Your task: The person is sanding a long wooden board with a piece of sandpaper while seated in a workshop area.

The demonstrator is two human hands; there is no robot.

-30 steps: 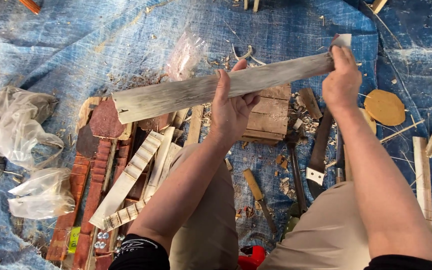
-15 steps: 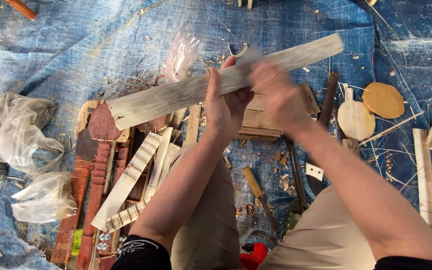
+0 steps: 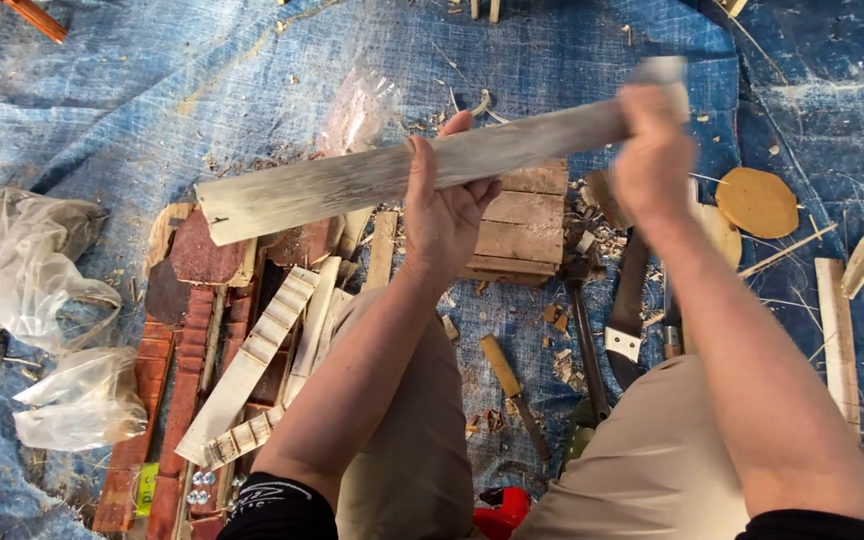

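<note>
plank (image 3: 352, 185): long pale wooden strip held level above the wooden block (image 3: 522, 222), free end left of it | left hand (image 3: 447, 200): grip closed round plank's middle | right hand (image 3: 652, 150): blurred, grip closed on plank's right end, right of block | handling: likely stiff, light, rough-faced; best held mid-length and at one end.
</note>
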